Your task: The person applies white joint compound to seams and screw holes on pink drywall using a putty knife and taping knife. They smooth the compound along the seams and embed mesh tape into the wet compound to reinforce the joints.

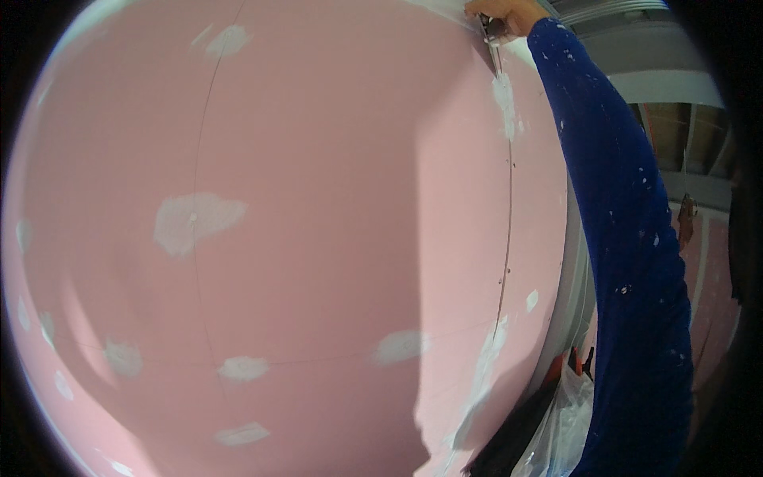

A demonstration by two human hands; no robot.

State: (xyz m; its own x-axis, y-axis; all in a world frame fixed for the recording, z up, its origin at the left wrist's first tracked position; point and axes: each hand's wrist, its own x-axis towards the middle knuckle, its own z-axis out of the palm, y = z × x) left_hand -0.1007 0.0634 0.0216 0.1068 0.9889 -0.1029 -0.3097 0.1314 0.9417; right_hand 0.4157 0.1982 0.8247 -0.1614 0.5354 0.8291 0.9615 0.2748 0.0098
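My right hand reaches up to the top of the view, its arm in a blue sleeve flecked with white. The fingers are closed around a putty knife, whose thin blade edge stands against the pink drywall. Just below the blade, a fresh-looking smear of white joint compound covers part of a vertical seam. Farther down that seam lies a longer white streak. My left hand is out of view.
Several white compound patches dot the wall. At the lower right are a clear plastic bag and a dark object with red beside it. Beyond my arm, open ceiling framing and another pink wall show.
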